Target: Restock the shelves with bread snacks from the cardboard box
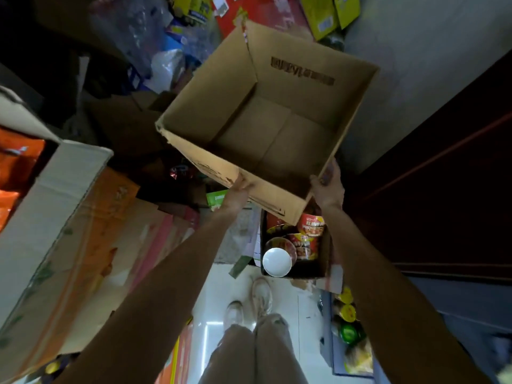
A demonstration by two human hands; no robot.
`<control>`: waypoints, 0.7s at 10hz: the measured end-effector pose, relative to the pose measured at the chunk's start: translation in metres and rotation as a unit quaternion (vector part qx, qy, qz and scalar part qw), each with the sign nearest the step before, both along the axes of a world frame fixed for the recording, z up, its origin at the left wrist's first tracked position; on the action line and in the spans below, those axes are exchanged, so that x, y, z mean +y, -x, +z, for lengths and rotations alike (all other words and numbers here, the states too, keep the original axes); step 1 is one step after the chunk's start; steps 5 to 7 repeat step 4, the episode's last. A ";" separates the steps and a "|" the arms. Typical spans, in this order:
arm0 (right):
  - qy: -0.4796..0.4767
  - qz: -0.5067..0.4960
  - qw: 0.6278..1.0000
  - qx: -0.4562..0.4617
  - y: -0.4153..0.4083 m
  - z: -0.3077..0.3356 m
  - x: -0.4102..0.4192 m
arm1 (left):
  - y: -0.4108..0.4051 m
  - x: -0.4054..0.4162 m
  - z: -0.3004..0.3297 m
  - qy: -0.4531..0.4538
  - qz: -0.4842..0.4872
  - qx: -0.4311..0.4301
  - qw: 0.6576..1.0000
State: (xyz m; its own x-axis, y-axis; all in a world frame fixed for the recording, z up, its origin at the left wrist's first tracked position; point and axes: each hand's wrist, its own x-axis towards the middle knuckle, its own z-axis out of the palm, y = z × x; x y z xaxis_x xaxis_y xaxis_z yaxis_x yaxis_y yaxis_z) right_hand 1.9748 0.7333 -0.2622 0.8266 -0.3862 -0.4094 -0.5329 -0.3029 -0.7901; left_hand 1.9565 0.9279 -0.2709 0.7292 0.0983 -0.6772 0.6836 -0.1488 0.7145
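A large brown cardboard box (pixel 279 87) is held up in front of me, its open top facing the camera. Nothing lies inside; only the bare bottom flaps show. My left hand (pixel 237 191) grips the near wall at its lower edge, fingers curled under the rim. My right hand (pixel 328 184) grips the near right corner, thumb inside and fingers outside. No bread snacks are visible in the box.
Below the box stands a smaller carton (pixel 324 270) of red instant-noodle cups (pixel 311 224). Stacked cartons (pixel 69 231) fill the left. Plastic-wrapped goods and coloured packages (pixel 324 15) lie beyond. A dark wall or door (pixel 443 176) is at right. My feet stand on white floor (pixel 216 289).
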 end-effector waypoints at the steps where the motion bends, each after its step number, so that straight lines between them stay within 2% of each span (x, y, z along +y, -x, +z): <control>1: 0.069 0.107 0.992 -0.003 -0.004 -0.004 0.003 | -0.003 0.007 -0.013 0.006 0.025 0.033 0.999; 2: 0.095 0.158 0.983 -0.010 0.002 0.000 0.014 | 0.005 0.021 -0.018 -0.018 0.021 0.051 0.998; 4: 0.098 0.157 0.978 -0.095 0.022 0.022 0.032 | 0.030 0.043 -0.001 0.015 0.081 0.016 0.997; 7: 0.098 0.157 0.978 -0.095 0.022 0.022 0.032 | 0.030 0.043 -0.001 0.015 0.081 0.016 0.997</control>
